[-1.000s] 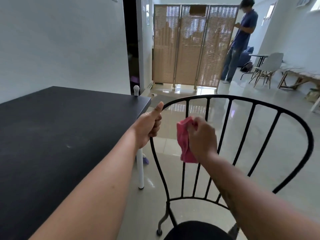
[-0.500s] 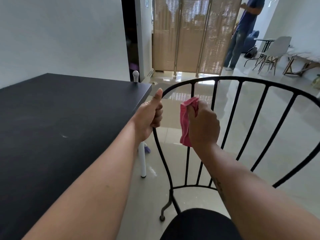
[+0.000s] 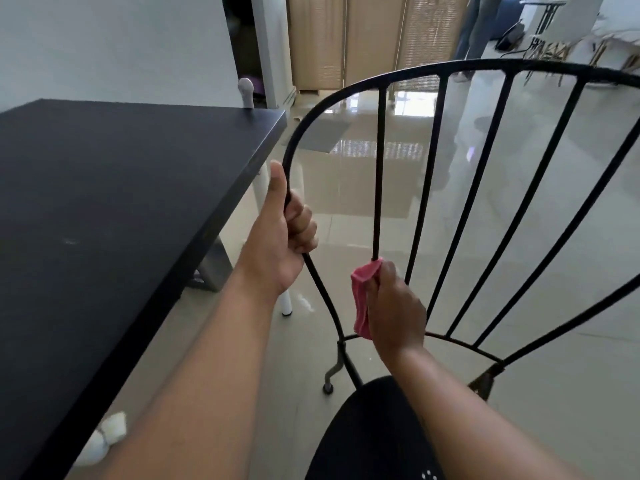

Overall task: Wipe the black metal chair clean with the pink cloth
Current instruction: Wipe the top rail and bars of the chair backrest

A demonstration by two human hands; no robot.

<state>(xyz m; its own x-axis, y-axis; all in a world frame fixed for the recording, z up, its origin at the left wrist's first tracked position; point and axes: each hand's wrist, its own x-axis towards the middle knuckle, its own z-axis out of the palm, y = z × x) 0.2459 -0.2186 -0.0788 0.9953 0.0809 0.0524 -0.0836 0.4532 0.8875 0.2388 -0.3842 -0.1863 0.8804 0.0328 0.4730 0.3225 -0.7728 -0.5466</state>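
Low on the leftmost spindle (image 3: 380,168) of the black metal chair (image 3: 485,65), the fingers (image 3: 382,273) of the right hand (image 3: 396,308) are curled tight around the pink cloth (image 3: 363,296), pinching it about the rod so that the fabric wraps the metal; that grip, I judge, lets one stroke clean the bar all round. The cloth is bunched into a soft, matte fold, its lower end reaching about as far as the curved cross-rail (image 3: 460,341).

To the left, the left hand (image 3: 277,237) grips the outer hoop (image 3: 294,147) of the chair back, fingers wrapped round it and thumb laid upward along the rod; this looks like a bracing hold, steadying a light frame against the push of the wiping. No cloth is in this hand.

The chair is thin round rod, dark and faintly rough in finish; its spindles fan upward from the cross-rail to the arched top; below sits a round black seat (image 3: 374,431), and one curled foot (image 3: 329,382) rests on the floor (image 3: 346,216), which is pale, glossy tile throwing back window light.

Just beside the chair on the left stands a black, flat, matte tabletop (image 3: 121,188) on white legs; beyond it a woven folding screen (image 3: 374,39) closes off the far wall.
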